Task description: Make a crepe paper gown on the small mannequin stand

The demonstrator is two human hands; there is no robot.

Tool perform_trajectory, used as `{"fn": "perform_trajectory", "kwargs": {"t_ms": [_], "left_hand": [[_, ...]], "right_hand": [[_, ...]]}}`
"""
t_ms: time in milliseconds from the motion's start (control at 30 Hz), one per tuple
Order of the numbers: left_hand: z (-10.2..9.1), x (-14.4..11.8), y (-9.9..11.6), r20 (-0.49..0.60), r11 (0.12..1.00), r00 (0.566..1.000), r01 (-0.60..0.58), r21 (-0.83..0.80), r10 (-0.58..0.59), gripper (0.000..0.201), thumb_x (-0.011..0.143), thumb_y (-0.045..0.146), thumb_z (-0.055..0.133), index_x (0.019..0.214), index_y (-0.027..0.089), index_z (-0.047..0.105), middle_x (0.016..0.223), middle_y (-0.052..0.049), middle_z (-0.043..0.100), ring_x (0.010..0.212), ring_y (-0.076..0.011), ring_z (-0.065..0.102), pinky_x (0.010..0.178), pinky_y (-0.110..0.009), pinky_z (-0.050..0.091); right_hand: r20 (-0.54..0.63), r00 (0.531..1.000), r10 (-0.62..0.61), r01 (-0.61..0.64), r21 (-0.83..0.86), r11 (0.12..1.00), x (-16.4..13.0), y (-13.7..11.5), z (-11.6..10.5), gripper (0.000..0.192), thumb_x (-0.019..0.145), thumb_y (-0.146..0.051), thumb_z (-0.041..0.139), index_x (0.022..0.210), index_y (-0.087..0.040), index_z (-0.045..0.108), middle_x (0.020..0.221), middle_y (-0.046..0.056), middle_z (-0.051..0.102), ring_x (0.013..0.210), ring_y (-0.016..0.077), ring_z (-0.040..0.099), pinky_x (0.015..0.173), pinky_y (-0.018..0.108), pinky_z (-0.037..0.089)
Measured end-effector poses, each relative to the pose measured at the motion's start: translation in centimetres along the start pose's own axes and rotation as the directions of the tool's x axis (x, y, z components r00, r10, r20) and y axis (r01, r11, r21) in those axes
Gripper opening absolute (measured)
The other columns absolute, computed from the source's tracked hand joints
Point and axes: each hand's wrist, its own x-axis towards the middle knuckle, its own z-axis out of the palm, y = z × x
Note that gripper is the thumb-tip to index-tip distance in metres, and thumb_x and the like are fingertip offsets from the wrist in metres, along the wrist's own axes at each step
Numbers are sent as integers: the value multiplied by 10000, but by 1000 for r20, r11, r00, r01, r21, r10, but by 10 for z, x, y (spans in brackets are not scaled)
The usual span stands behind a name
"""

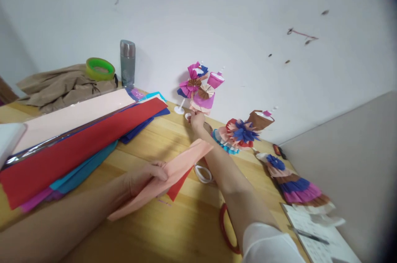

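**Left hand on pink strip, right hand out at the paper figure**

- Left hand (145, 180) is closed on a folded pink paper strip (173, 172), thumb on top. The strip's long axis runs from near-left up to far-right, just off the bench (173, 230). A red scrap (177, 188) pokes out underneath it.
- Right hand (196, 120) is stretched far forward, fingers pinched at the base of the pink-purple paper figure (201, 93) by the wall. Can't tell exactly what it pinches; looks like the figure's lower edge.
- So the figure lies straight ahead and far; the right hand is on it, the left is well back near the body.
- White tape roll (203, 173) sits between the two arms, partly under the right forearm. Red ring (226, 230) lies near the right sleeve.
- Left side: stacked crepe sheets (77, 143). Back left: steel flask (127, 62), green tape roll (99, 68). No open containers with visible contents.
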Motion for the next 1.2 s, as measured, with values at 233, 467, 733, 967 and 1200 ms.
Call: {"fn": "perform_trajectory", "kwargs": {"t_ms": [233,467,733,967,1200], "left_hand": [[-3,-8,2,232,866,912,206,455,-339,159,440,206,704,588,147,713,480,26,607,428,-91,453,405,-186,330],[13,-14,6,307,723,794,224,654,-525,89,488,220,721,548,168,679,477,29,607,420,-108,467,383,-197,364],[20,-14,-6,422,663,684,122,739,-595,191,517,284,825,620,160,723,546,7,661,455,-127,498,383,-204,350],[25,-13,-7,310,629,694,263,731,-650,89,498,211,725,557,176,669,503,22,616,448,-120,477,385,-205,371],[13,-9,-9,284,732,769,324,599,-572,113,421,162,707,530,163,674,470,19,615,414,-109,475,382,-197,390]], "right_hand": [[337,941,-39,86,-127,988,-72,-19,-38,305,904,-212,536,648,-96,652,663,69,673,647,152,627,653,260,485],[716,698,9,86,-96,992,-178,-11,-93,196,700,-46,538,543,-162,558,397,-43,541,384,82,474,425,180,345],[905,375,199,-247,-109,963,-210,10,-114,74,668,-123,554,606,-146,588,345,-73,488,253,47,322,270,153,213],[527,831,179,-275,109,955,-165,0,-81,218,865,-184,528,674,-111,604,442,-30,530,304,32,345,317,153,226],[278,923,266,-299,82,951,-78,-3,-22,353,931,-340,587,1236,-164,560,1230,94,594,1039,221,621,867,436,543]]}}
